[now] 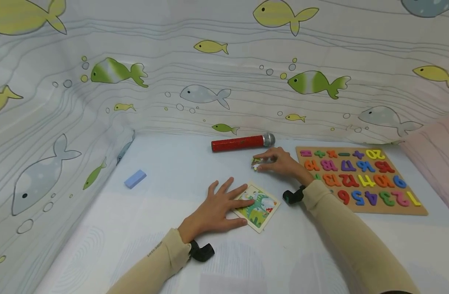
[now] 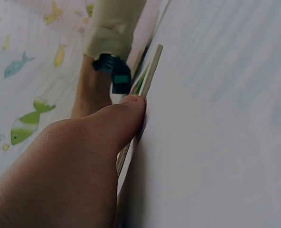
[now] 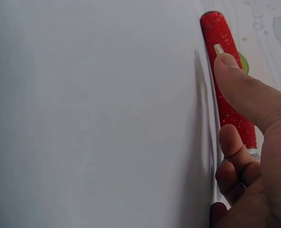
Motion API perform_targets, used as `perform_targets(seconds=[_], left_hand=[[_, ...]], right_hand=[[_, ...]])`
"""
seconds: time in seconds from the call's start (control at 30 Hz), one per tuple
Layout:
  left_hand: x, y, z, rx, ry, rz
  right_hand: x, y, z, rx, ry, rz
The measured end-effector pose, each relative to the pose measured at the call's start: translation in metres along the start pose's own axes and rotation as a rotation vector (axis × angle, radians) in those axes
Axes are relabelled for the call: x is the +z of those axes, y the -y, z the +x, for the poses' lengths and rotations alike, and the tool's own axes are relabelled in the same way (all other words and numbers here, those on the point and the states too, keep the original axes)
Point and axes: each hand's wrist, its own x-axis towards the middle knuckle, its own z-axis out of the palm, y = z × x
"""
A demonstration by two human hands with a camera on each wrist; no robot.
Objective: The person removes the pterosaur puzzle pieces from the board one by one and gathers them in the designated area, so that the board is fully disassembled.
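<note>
A small square picture puzzle [image 1: 262,218] with a green dinosaur scene and a pale wooden border lies flat on the table. My left hand [image 1: 215,208] rests on its left side with fingers spread. The left wrist view shows the thumb against the edge of the thin puzzle board [image 2: 153,69]. Farther off, my right hand [image 1: 281,163] pinches a small puzzle piece [image 1: 255,164] between thumb and fingers, above the table. Only a sliver of that piece [image 3: 219,49] shows past the thumb in the right wrist view. A red microphone [image 1: 239,143] lies just behind the right hand.
An orange-brown number board [image 1: 386,209] with colourful digits and signs lies on the right, beneath and beyond the right forearm. A blue block [image 1: 135,179] sits on the left. Fish-patterned cloth [image 1: 165,49] rises along the back and left sides.
</note>
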Motion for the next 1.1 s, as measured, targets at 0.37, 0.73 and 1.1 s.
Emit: perform_targets(seconds=[0.37, 0.73, 1.1], left_hand=[[0.001, -0.002, -0.001, -0.01, 0.016, -0.001], [-0.001, -0.001, -0.001, -0.005, 0.007, 0.016], [-0.001, -0.002, -0.001, -0.01, 0.012, 0.017]], right_hand=[[0.005, 0.002, 0.014, 0.0, 0.003, -0.104], [0.006, 0.006, 0.022, 0.003, -0.02, -0.14], [0.009, 0.006, 0.022, 0.014, -0.028, -0.157]])
